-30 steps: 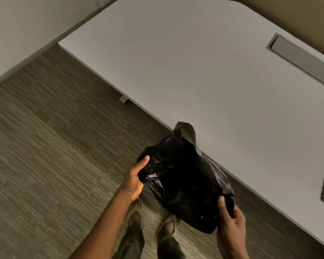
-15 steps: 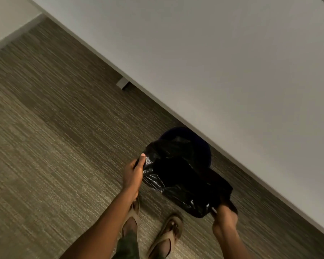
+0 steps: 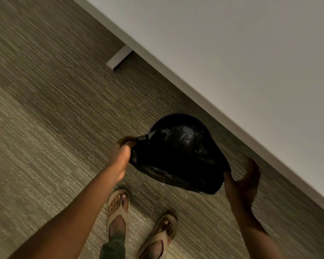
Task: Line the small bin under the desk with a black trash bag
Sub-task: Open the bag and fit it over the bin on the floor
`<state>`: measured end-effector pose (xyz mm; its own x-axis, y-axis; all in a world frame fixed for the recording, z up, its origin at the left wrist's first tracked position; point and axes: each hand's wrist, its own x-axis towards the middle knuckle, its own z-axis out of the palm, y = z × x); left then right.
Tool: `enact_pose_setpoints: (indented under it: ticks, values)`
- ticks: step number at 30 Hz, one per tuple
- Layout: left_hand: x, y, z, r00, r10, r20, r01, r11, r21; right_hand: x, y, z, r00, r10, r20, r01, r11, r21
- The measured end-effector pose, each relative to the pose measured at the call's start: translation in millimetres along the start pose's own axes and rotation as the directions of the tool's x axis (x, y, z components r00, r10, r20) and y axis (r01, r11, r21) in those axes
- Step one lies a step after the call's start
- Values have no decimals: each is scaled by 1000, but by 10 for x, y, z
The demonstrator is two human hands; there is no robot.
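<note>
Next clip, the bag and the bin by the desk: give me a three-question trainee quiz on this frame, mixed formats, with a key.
1. True or false: the crinkled black plastic trash bag lies flat on the white desk top.
2. Which hand pinches the bag's edge in a closed fist? A) left hand B) right hand
3. Fill in: the small dark round bin shows its rim just beyond the ___.

Key
1. False; both hands hold it spread above the striped grey-brown carpet.
2. A; the right hand grips the opposite edge with fingers spread.
3. Bag.
</note>
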<state>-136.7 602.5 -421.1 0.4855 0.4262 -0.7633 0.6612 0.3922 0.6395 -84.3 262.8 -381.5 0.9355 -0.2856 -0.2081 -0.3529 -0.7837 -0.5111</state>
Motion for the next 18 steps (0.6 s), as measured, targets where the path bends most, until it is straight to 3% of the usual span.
enact_pose_setpoints:
  ticks: [2, 4, 7, 10, 12, 18]
  values:
    - [-3, -17, 130, 991, 115, -67, -111, 992, 64, 36, -134, 90, 940, -340, 14, 340, 939, -52]
    - [-21, -29, 231, 944, 309, -114, -275, 929, 247, 108, -250, 249, 853, -502, 142, 517, 849, -103]
    - [-29, -4, 299, 771, 635, 53, -554, 627, 547, 211, -276, 520, 786, -519, 336, 612, 732, -300]
    - [12, 1, 313, 638, 709, 300, -688, 350, 636, 357, -195, 703, 791, -461, 401, 610, 633, -476]
    - [72, 1, 308, 649, 657, 384, -677, 267, 686, 456, -184, 782, 807, -448, 384, 590, 634, -500]
    - [198, 63, 318, 726, 603, 332, -593, 303, 746, 615, -182, 839, 878, -462, 127, 478, 833, -278]
